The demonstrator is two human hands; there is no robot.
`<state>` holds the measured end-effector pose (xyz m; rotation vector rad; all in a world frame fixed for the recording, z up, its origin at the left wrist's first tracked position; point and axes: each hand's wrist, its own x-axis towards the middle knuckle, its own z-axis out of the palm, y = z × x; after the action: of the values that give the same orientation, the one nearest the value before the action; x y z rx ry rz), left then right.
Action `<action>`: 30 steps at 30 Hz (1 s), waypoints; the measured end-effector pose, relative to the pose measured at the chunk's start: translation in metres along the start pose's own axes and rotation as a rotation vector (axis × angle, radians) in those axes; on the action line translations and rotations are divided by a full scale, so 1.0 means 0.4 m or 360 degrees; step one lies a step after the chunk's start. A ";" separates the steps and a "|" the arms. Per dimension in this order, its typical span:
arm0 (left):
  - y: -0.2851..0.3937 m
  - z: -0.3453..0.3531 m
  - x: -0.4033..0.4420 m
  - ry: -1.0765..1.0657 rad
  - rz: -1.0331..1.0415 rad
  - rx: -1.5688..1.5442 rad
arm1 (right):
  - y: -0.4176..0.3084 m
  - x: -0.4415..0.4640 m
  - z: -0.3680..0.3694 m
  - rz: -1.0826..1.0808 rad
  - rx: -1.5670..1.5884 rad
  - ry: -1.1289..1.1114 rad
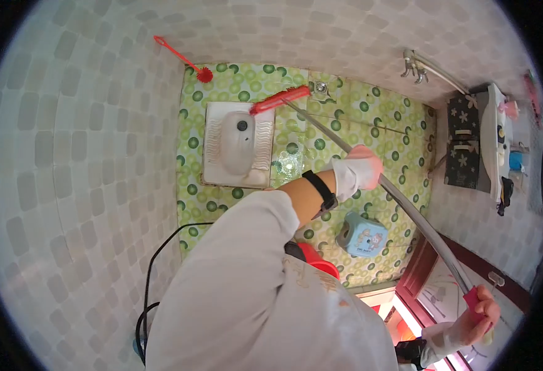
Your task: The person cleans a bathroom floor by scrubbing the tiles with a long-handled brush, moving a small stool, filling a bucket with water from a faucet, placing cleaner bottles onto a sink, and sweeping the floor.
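A long-handled broom or brush has a red head [280, 100] resting on the green-patterned floor beside the squat toilet [237, 145]. Its grey metal pole [429, 232] slants down to the lower right. My left hand [367, 168] is closed round the middle of the pole, below a white sleeve and a black wristband. At the pole's far end, my right hand [482, 315] grips the red handle end. The red head lies across the upper right corner of the toilet, near the floor drain [319, 87].
A red toilet brush [204, 74] leans at the back left corner. A blue stool [365, 235] and a red basin [318, 261] stand near my body. Wall taps [415, 67], a sink cabinet [463, 143] and a doorway are on the right. A black hose [154, 263] runs along the left.
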<state>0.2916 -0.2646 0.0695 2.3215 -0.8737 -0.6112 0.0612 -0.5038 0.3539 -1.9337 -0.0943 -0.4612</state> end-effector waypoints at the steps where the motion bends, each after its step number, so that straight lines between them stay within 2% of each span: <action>1: 0.006 -0.008 0.004 -0.0074 -0.0033 0.0132 | -0.003 -0.008 -0.022 -0.0056 0.0140 0.0015; 2: -0.015 -0.017 -0.006 -0.0077 -0.0027 0.0137 | 0.008 -0.015 -0.018 -0.0057 0.0139 0.0024; 4: -0.089 -0.027 -0.047 0.0170 -0.0026 0.0170 | 0.069 -0.024 0.022 0.0002 0.0148 -0.0328; 5: -0.116 -0.010 -0.051 0.0161 -0.0016 0.0180 | 0.075 -0.029 0.114 0.0031 0.0074 -0.0148; 8: -0.171 0.073 -0.042 -0.0032 -0.0134 0.0158 | 0.039 -0.065 0.193 0.0167 -0.0166 -0.0091; 10: -0.112 0.164 -0.028 0.0127 0.0163 -0.0004 | -0.009 -0.091 0.135 0.0256 -0.0277 -0.0109; 13: 0.032 0.169 -0.006 0.0048 -0.0003 -0.0131 | -0.085 -0.127 0.024 0.0251 -0.0362 -0.0125; 15: 0.096 0.175 0.004 0.0045 0.0154 -0.0083 | -0.115 -0.140 -0.036 0.0169 -0.0339 -0.0110; 17: 0.153 0.142 -0.041 0.0089 0.0221 -0.0036 | -0.137 -0.160 -0.097 -0.0127 -0.0273 0.0398; 19: 0.208 0.104 -0.104 0.0131 0.0259 0.0026 | -0.143 -0.185 -0.177 -0.0164 -0.0110 0.0416; 20: 0.234 0.083 -0.143 -0.0063 0.0100 0.0264 | -0.134 -0.193 -0.211 -0.0203 0.0059 0.0431; 21: 0.243 0.073 -0.179 -0.0257 -0.0071 0.0502 | -0.118 -0.191 -0.231 -0.0215 0.0174 0.0329; 22: 0.223 0.093 -0.212 -0.0208 -0.0142 0.0358 | -0.091 -0.193 -0.242 -0.0226 0.0213 0.0323; 23: 0.195 0.121 -0.255 -0.0162 -0.0208 0.0211 | -0.061 -0.197 -0.250 -0.0258 0.0322 0.0140; 25: 0.141 0.169 -0.388 0.0477 -0.0085 -0.0001 | 0.008 -0.192 -0.254 -0.0308 0.0443 -0.0326; 27: 0.115 0.182 -0.505 0.0546 -0.0195 -0.0062 | 0.040 -0.166 -0.078 -0.0312 0.0594 -0.0343; 28: 0.090 0.201 -0.557 0.0469 -0.0338 0.0003 | 0.052 -0.159 0.012 -0.0278 0.0656 -0.0385; 29: 0.059 0.228 -0.606 0.0400 -0.0484 0.0066 | 0.059 -0.160 0.087 -0.0144 0.0792 -0.0526; 30: 0.032 0.246 -0.651 0.0329 -0.0641 0.0112 | 0.068 -0.180 0.131 -0.0039 0.0671 -0.0589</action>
<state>0.0508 -0.1245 0.0605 2.5903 -0.3386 -0.4935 0.0167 -0.4570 0.2870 -1.5805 -0.4214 -0.0817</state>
